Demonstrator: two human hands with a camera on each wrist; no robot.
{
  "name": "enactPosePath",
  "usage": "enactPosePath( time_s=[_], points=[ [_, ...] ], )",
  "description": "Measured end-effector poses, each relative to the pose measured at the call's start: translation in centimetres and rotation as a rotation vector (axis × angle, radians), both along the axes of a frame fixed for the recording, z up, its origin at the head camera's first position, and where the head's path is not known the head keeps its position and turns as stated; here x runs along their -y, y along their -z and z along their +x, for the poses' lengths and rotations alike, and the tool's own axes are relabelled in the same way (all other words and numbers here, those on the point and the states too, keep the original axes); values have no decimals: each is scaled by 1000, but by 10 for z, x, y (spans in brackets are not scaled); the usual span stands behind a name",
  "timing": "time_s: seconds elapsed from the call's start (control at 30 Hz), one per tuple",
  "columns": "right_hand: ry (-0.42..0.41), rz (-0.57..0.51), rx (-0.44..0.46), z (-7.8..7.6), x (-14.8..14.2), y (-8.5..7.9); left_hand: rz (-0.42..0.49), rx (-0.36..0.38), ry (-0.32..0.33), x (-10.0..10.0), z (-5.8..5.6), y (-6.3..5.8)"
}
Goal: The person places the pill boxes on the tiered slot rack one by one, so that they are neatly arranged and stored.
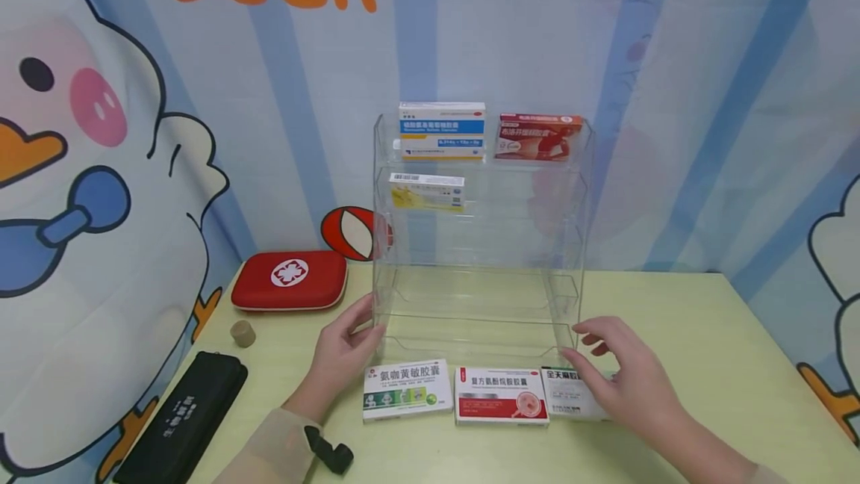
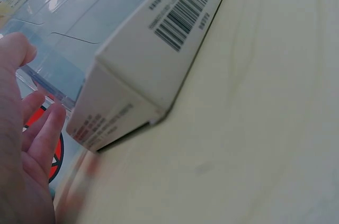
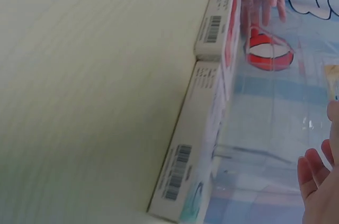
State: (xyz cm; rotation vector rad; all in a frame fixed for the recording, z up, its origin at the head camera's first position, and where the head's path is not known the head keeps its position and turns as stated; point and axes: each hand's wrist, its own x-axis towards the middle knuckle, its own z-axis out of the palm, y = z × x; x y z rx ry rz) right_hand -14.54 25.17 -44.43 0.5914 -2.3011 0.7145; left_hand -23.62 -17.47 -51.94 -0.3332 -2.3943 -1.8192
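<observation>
A clear plastic tiered rack [image 1: 470, 290] stands on the table between both hands. My left hand [image 1: 346, 346] is at its lower left side, fingers loosely extended, thumb near the front corner. At the lower right corner, my right hand [image 1: 621, 372] has its thumb and loosely bent fingers beside the rack; firm contact is unclear. Before the rack lie a white-and-green medicine box [image 1: 407, 391], a red-and-white medicine box [image 1: 501, 396] and a white medicine box [image 1: 571, 394], partly covered by the right hand. The left wrist view shows one white box's barcoded side [image 2: 169, 23] close up.
The rack's top tier holds a blue-and-white box [image 1: 442, 131] and a red box [image 1: 539, 137]; a yellow-and-white box [image 1: 427, 193] sits one tier lower. To the left are a red first-aid case [image 1: 289, 282], a small cork [image 1: 242, 334] and a black zip case [image 1: 184, 420].
</observation>
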Motion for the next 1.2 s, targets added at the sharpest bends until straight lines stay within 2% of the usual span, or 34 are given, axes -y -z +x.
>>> enactPosePath(
  time_s=[0.27,0.47,0.67,0.73,0.87,1.03,1.2],
  points=[
    [109,79,154,4,-14,8,6,-5,0,-1,1,-2],
    [144,127,279,5,-26,14,8,10,-1,0,0,0],
    [128,172,496,7,-37,16,12,4,7,1,0,0],
    [111,192,542,7,-39,18,16,-1,10,1,1,-1],
    [81,224,574,7,-41,21,22,0,7,1,1,-2],
    [82,263,589,4,-46,20,27,-7,2,0,1,-1],
    [65,296,684,0,-60,18,36,-25,12,-1,1,-2]
  ],
)
